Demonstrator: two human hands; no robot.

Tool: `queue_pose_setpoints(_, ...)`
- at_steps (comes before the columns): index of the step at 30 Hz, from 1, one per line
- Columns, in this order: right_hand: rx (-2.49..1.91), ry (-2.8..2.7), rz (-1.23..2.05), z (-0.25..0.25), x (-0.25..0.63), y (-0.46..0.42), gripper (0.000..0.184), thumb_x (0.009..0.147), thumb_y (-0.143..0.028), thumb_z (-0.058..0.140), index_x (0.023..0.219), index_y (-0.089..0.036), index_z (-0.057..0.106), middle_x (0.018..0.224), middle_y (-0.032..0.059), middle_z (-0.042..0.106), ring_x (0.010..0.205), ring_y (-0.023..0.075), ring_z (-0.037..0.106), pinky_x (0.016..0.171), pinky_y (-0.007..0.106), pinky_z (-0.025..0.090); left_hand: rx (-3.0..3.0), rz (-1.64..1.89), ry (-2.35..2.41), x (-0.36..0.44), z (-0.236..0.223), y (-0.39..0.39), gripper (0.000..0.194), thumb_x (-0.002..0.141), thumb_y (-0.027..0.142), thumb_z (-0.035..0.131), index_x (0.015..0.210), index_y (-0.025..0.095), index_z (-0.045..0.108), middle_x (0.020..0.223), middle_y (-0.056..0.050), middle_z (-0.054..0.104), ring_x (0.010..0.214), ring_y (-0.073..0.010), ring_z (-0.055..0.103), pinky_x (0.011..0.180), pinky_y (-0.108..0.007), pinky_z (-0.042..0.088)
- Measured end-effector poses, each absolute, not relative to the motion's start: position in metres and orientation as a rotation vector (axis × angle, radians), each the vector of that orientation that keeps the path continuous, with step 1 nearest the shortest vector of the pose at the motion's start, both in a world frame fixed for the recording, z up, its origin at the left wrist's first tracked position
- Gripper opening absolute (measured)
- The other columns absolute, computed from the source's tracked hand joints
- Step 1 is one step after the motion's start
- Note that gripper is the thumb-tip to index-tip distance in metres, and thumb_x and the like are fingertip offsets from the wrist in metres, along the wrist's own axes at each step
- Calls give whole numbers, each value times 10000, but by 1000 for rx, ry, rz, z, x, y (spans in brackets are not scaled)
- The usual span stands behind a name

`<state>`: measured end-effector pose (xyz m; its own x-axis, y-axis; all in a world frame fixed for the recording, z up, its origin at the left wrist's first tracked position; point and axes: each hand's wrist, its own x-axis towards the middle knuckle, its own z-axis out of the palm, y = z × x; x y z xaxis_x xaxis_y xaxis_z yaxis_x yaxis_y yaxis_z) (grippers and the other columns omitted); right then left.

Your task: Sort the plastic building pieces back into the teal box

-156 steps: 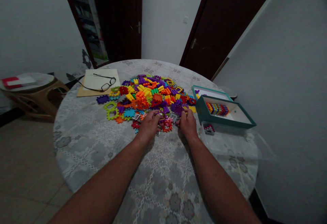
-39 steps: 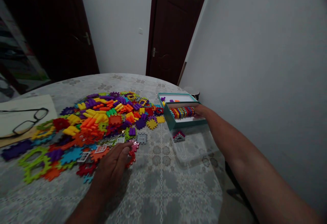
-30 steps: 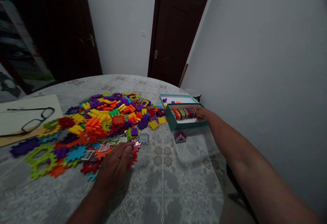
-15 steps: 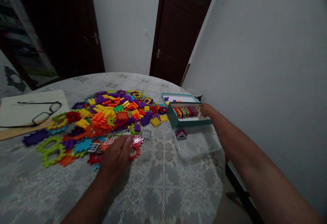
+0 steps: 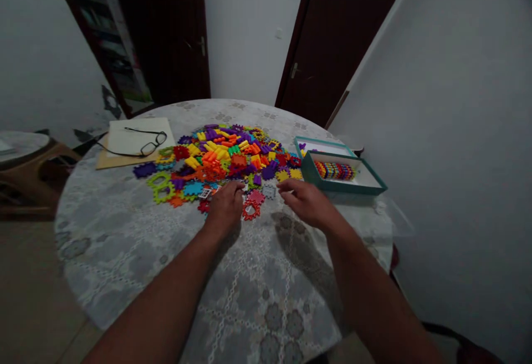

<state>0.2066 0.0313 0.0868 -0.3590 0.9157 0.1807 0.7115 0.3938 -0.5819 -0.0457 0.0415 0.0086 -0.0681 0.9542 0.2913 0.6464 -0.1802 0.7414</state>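
Note:
My left hand (image 5: 225,200) rests at the front edge of a heap of colourful plastic building pieces (image 5: 216,150). Its thumb and index finger show apart, and nothing is visible in them. Just right of it lie a pink-red toothed piece (image 5: 256,196) and a red-orange ring-shaped gear piece (image 5: 251,211). My right hand (image 5: 303,200) hovers over the table, thumb and index finger apart. A grey toothed square (image 5: 269,191) lies just left of its fingertips. White window-like pieces (image 5: 205,193) sit left of my left hand.
A teal box (image 5: 344,189) at the right holds a row of multicoloured pieces (image 5: 334,170); a teal-rimmed lid (image 5: 322,145) lies behind it. Clear plastic (image 5: 397,217) shows at the table's right edge. Eyeglasses (image 5: 147,147) rest on paper (image 5: 118,137) at the left.
My right hand has left the teal box and come left, near my left hand. The clear tray has shifted to the right. The view has turned left and down.

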Motion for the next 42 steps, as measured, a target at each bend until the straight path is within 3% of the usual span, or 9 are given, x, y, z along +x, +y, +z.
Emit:
queue_pose_setpoints(6,-1558,-2124,357,17,161,39,275,1015,-161,638,1251,-181,777,1264,149,794,1207,288,730,1090,404,538,1925,1046,1727,-47,6,42,326,1009,169,517,1172,177,799,1198,-149,827,1166,-309,756,1087,-431,554)
queue_pose_setpoints(12,-1538,-2229,334,0,147,19,355,1010,-394,722,1305,-198,738,1192,125,763,1060,283,716,906,374,547,2035,824,1724,-43,7,36,273,1022,159,561,1168,192,790,1181,-142,817,1147,-307,748,1031,-402,549)
queue_pose_setpoints(21,-1481,-2082,471,-15,139,26,374,949,-226,698,1323,-215,689,1177,100,784,1004,260,725,899,367,556,2050,687,1722,-41,12,33,300,1022,175,586,1257,181,772,1265,-166,801,1208,-322,735,1048,-409,536)
queue_pose_setpoints(24,-1388,-2066,533,-17,145,29,415,922,-173,663,1333,-214,701,1131,79,788,983,253,729,901,368,570,2059,727,1637,-41,11,31,309,1000,183,617,1261,191,783,1286,-169,798,1224,-328,727,1065,-422,533)
queue_pose_setpoints(28,-1305,-2000,438,-19,151,35,363,947,-170,602,1288,-207,724,1171,101,768,1071,258,728,996,389,584,2042,803,1573,-42,15,31,226,1019,215,573,1081,211,790,1095,-128,810,1082,-302,732,996,-413,538)
queue_pose_setpoints(31,-1339,-2020,292,-19,149,39,330,1002,-231,609,1312,-185,711,1285,148,725,1196,283,698,1044,406,579,1873,973,1671,-47,24,33,196,1018,247,558,1051,217,749,1076,-113,801,1050,-290,720,968,-411,532)
queue_pose_setpoints(35,-1483,-2136,196,-18,139,39,389,1034,-349,689,1393,-200,688,1408,158,685,1185,296,695,958,399,602,1533,1163,1738,-54,32,37,126,980,266,592,1032,234,702,1022,-84,795,988,-270,727,906,-397,539)
queue_pose_setpoints(39,-1556,-2146,198,-17,135,40,356,1023,-337,695,1358,-219,719,1348,145,698,1116,282,704,910,386,599,1221,1251,1622,-55,31,41,150,956,257,619,1098,237,664,962,-63,797,846,-235,743,749,-352,568)
queue_pose_setpoints(42,-1438,-1964,288,-16,141,43,344,990,-343,708,1301,-198,729,1240,130,724,1088,270,701,954,391,589,1033,1316,1471,-51,27,43,185,952,246,649,1136,235,639,1049,-79,808,898,-228,782,712,-319,610)
